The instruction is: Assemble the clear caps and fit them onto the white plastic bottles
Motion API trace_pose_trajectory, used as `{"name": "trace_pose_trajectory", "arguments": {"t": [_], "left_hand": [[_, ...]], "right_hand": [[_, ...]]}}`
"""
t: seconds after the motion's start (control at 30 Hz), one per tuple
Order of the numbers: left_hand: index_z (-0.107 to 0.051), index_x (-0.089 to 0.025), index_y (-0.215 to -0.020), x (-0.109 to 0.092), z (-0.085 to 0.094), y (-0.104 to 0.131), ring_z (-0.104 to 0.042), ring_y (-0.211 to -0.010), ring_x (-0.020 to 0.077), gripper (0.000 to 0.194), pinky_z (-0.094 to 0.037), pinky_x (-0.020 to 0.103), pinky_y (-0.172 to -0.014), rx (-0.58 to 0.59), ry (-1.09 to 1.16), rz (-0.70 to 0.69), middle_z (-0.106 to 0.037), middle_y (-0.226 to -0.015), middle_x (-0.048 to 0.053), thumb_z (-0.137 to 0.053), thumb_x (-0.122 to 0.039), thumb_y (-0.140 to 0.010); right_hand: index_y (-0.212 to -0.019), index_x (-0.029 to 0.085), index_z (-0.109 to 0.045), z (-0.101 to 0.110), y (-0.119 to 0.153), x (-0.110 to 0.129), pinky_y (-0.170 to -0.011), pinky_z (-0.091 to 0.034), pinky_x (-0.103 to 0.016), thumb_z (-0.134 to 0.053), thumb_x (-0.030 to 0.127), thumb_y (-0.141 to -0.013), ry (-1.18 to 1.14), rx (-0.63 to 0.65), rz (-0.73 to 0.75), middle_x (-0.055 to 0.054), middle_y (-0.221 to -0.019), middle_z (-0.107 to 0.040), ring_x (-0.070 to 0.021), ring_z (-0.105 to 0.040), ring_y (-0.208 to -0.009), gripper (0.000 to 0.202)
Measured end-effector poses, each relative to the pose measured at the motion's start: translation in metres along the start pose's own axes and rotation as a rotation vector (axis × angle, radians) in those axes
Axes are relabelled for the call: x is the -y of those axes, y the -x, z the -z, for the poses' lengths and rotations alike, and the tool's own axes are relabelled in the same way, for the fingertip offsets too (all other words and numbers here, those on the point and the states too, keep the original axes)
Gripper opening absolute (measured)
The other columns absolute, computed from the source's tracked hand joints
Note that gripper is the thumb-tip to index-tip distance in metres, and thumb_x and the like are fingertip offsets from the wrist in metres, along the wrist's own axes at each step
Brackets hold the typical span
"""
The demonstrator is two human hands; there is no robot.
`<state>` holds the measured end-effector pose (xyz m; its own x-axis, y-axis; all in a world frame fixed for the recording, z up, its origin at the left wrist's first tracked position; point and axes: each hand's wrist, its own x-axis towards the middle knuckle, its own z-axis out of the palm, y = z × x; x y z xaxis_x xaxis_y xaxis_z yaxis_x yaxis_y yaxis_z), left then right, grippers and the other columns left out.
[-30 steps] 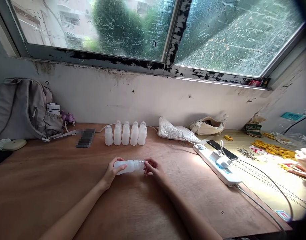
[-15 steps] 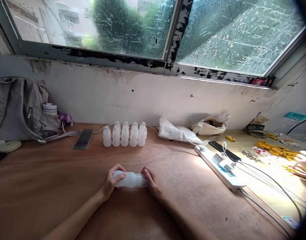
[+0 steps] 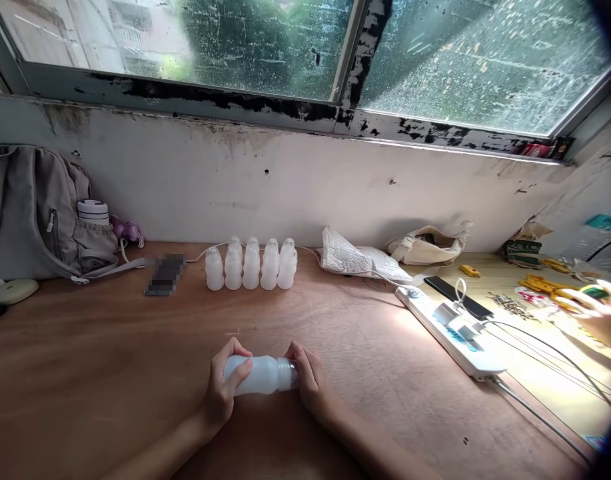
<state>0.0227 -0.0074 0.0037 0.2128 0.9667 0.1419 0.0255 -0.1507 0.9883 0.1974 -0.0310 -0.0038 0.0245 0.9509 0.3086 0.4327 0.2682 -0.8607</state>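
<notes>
Both hands grip one white bottle (image 3: 262, 374), held sideways just above the desk (image 3: 110, 347) near its front edge. Left hand (image 3: 222, 390) wraps the base end, right hand (image 3: 308, 380) closes on the cap end. Row of matching bottles (image 3: 251, 265) stands upright behind, near the wall. Power strip (image 3: 455, 331) lies to the right, well apart. Backpack (image 3: 30, 213) far left.

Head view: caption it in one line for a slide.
Both hands, left and right, hold a white bottle sideways over a wooden table; more bottles stand behind.
</notes>
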Motion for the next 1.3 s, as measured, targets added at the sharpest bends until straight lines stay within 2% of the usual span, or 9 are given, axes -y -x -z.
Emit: {"name": "trace_pose_trajectory", "arguments": {"t": [0.37, 0.5, 0.63, 0.73, 0.87, 0.97, 1.03, 1.17, 1.3], "left_hand": [[-0.045, -0.017, -0.068, -0.003, -0.001, 0.004, -0.046, -0.056, 0.013, 0.022, -0.035, 0.024, -0.052, -0.008, -0.077, -0.136, -0.048, -0.063, 0.0, -0.046, -0.038, -0.074], [-0.045, -0.018, -0.07, -0.006, -0.001, 0.002, -0.047, -0.057, 0.0126, 0.02, -0.036, 0.023, -0.053, -0.007, -0.108, -0.125, -0.048, -0.064, -0.001, -0.044, -0.037, -0.076], [-0.048, -0.018, -0.076, -0.01, 0.004, -0.008, -0.05, -0.059, 0.0135, 0.023, -0.039, 0.023, -0.053, 0.061, -0.22, -0.032, -0.052, -0.067, -0.001, -0.041, -0.04, -0.079], [-0.052, -0.019, -0.087, -0.011, 0.009, -0.016, -0.055, -0.071, 0.0167, 0.026, -0.042, 0.025, -0.061, 0.174, -0.367, -0.048, -0.058, -0.08, 0.002, -0.045, -0.042, -0.077], [-0.057, -0.019, -0.092, -0.009, 0.01, -0.02, -0.056, -0.078, 0.0196, 0.032, -0.043, 0.028, -0.068, 0.361, -0.456, -0.09, -0.061, -0.087, 0.004, -0.053, -0.043, -0.071], [-0.055, -0.019, -0.096, -0.005, 0.007, -0.02, -0.055, -0.082, 0.021, 0.035, -0.044, 0.03, -0.071, 0.262, -0.404, -0.097, -0.06, -0.09, 0.005, -0.051, -0.044, -0.072], [-0.049, -0.019, -0.1, -0.003, 0.007, -0.02, -0.055, -0.083, 0.0206, 0.037, -0.044, 0.03, -0.071, 0.198, -0.349, -0.082, -0.059, -0.093, 0.006, -0.052, -0.043, -0.072], [-0.042, -0.019, -0.097, 0.0, 0.009, -0.017, -0.054, -0.086, 0.0193, 0.036, -0.043, 0.03, -0.073, 0.254, -0.306, -0.08, -0.055, -0.096, 0.006, -0.057, -0.039, -0.071], [-0.037, -0.02, -0.099, 0.007, 0.007, -0.016, -0.053, -0.087, 0.0182, 0.036, -0.043, 0.031, -0.075, 0.289, -0.228, -0.068, -0.051, -0.097, 0.006, -0.056, -0.033, -0.072]], "right_hand": [[-0.059, 0.019, -0.04, -0.005, 0.005, -0.001, -0.053, -0.033, -0.025, -0.019, 0.038, -0.089, -0.05, -0.02, 0.041, 0.002, -0.052, -0.043, -0.011, -0.041, -0.047, 0.041], [-0.056, 0.019, -0.04, -0.006, -0.001, -0.001, -0.051, -0.033, -0.025, -0.023, 0.04, -0.088, -0.114, -0.049, 0.006, 0.002, -0.051, -0.041, -0.0107, -0.04, -0.048, 0.042], [-0.057, 0.017, -0.045, -0.002, -0.017, -0.003, -0.045, -0.033, -0.022, -0.034, 0.045, -0.083, -0.216, -0.083, -0.19, 0.003, -0.052, -0.042, -0.0099, -0.04, -0.047, 0.039], [-0.062, 0.016, -0.049, 0.004, -0.029, -0.006, -0.037, -0.031, -0.021, -0.041, 0.052, -0.078, -0.379, -0.088, -0.375, 0.003, -0.051, -0.043, -0.009, -0.039, -0.041, 0.04], [-0.074, 0.015, -0.053, 0.009, -0.036, 0.0, -0.04, -0.039, -0.022, -0.049, 0.053, -0.073, -0.635, 0.026, -0.396, -0.002, -0.063, -0.053, -0.011, -0.048, -0.049, 0.039], [-0.095, 0.019, -0.053, 0.008, -0.034, 0.011, -0.058, -0.047, -0.027, -0.056, 0.047, -0.072, -0.779, 0.171, -0.292, -0.004, -0.081, -0.056, -0.014, -0.055, -0.065, 0.037], [-0.102, 0.021, -0.05, 0.004, -0.032, 0.018, -0.068, -0.047, -0.031, -0.063, 0.04, -0.069, -0.764, 0.26, -0.262, -0.004, -0.089, -0.057, -0.0161, -0.056, -0.076, 0.04], [-0.095, 0.018, -0.054, -0.008, -0.03, 0.024, -0.077, -0.044, -0.036, -0.071, 0.033, -0.061, -0.611, 0.311, -0.247, -0.005, -0.091, -0.059, -0.0209, -0.056, -0.086, 0.041], [-0.094, 0.017, -0.053, -0.014, -0.029, 0.022, -0.077, -0.045, -0.036, -0.072, 0.031, -0.059, -0.585, 0.329, -0.244, -0.004, -0.09, -0.06, -0.0217, -0.056, -0.088, 0.042]]}}
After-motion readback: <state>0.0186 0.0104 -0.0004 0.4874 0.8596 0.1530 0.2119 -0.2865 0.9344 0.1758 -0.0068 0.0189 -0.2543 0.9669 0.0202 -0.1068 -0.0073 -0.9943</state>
